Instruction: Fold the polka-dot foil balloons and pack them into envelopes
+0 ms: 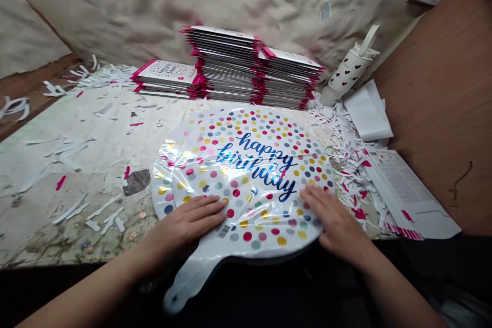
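A large foil balloon (265, 128), flat and white with coloured dots and blue "happy birthday" lettering, lies on the table in front of me. Its pale tail (192, 277) points toward me over the table's front edge. My left hand (196, 215) rests flat on the lower left of the balloon, fingers stretched out beside a small barcode. At the lower right edge, my right hand (336, 220) lies with its fingers extended over the foil. Neither hand grips anything. Whether more than one balloon is layered here I cannot tell for sure, though a second rim shows at the left.
Behind the balloon stand stacks of pink-edged printed packets (230, 64), with a lower pile (169, 77) to their left. A white tumbler with hearts (348, 74) leans at the back right. Paper scraps (349, 164), white sheets (369, 110) and flat printed card (411, 184) lie on the right.
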Demonstrator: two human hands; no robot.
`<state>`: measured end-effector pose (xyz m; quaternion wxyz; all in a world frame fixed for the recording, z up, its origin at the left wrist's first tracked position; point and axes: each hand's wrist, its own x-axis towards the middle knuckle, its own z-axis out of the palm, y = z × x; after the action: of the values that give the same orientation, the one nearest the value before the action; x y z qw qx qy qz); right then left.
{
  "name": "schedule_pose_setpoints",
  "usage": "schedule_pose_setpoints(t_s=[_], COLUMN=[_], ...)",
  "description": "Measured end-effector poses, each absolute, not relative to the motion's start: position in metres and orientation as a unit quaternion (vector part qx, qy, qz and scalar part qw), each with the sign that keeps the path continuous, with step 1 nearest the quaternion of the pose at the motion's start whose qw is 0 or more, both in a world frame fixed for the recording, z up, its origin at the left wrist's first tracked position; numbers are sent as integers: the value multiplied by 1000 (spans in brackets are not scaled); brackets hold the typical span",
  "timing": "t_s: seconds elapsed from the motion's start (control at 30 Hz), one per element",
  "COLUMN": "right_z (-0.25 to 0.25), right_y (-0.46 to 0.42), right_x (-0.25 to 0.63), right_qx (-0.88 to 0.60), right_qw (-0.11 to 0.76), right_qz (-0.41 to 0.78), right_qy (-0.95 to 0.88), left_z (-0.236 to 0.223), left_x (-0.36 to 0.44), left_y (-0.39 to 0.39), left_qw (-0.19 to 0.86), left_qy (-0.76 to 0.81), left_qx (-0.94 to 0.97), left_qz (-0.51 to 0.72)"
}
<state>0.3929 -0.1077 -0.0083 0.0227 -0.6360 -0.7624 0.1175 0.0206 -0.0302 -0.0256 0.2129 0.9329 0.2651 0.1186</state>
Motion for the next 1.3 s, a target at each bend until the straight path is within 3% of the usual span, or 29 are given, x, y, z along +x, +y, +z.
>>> schedule_pose_setpoints(t_s=[0.2,0.4,0.53,0.63,0.67,0.77,0.83,0.9,1.07,1.2,1.3], right_z=[35,7,-16,2,11,30,25,7,-26,-9,2], right_y=[-93,-40,-18,-31,-41,-75,-93,-100,-88,-54,-10], right_x=[386,314,359,405,411,400,389,392,442,471,474], right_qx=[-496,-455,-697,-821,-799,-594,-506,-537,-602,-612,-675], right_qw=[26,11,6,51,66,68,80,119,202,233,266], right_qz=[380,302,181,35,52,251,297,264,283,395,376], right_qy=[-780,-838,-694,-568,-596,-761,-806,-793,-719,-645,-577], left_z=[-26,-30,-29,-23,-20,-5,3,5,-10,-6,9], left_x=[17,17,19,25,27,34,35,31,4,-10,2], left_y=[-25,-25,-27,-26,-25,-22,-19,-16,-5,24,58], left_qw=[130,108,121,159,187,302,356,352,207,278,296], left_qy=[225,223,230,243,260,343,376,352,320,355,520], left_qx=[962,965,961,951,941,879,845,859,923,891,799], left_qz=[89,85,94,103,111,138,133,118,54,48,59])
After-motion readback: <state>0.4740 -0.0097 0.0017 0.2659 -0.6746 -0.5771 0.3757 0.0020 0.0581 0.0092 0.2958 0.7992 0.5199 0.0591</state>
